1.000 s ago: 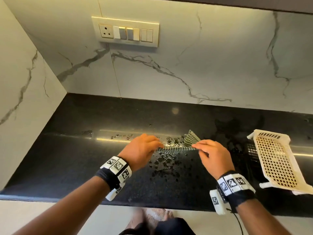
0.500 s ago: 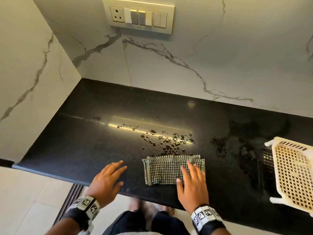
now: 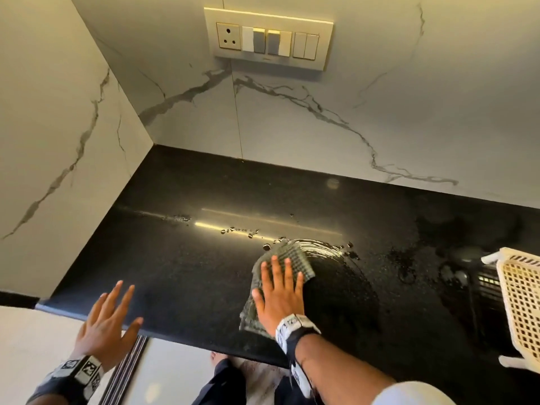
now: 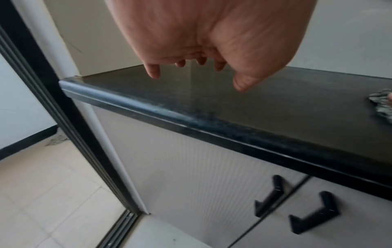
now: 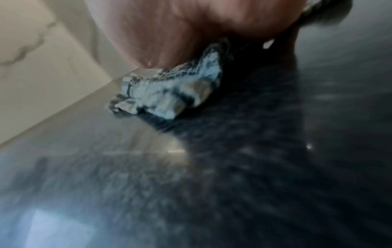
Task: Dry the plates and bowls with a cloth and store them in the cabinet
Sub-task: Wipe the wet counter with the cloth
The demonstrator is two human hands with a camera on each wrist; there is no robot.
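A checked cloth point(image 3: 295, 257) lies on the black countertop point(image 3: 190, 258), and my right hand point(image 3: 279, 290) presses flat on it with straight fingers. In the right wrist view the cloth point(image 5: 169, 90) bunches out from under my palm. A wet smear point(image 3: 318, 247) curves behind the cloth. My left hand point(image 3: 109, 325) hovers with spread fingers over the counter's front edge and holds nothing; the left wrist view shows the left hand point(image 4: 197, 70) above the counter edge point(image 4: 148, 109). No plates or bowls are in view.
A cream plastic rack point(image 3: 520, 305) leans at the right edge of the counter. Water drops point(image 3: 239, 230) dot the counter behind the cloth. Marble walls close the back and left, with a switch panel point(image 3: 267, 39). Cabinet doors with black handles point(image 4: 269, 196) stand under the counter.
The cloth, held up between both hands a second ago, was laid on the counter. My right hand has now swept it left and back through the drops, leaving a wet arc. My left hand let go.
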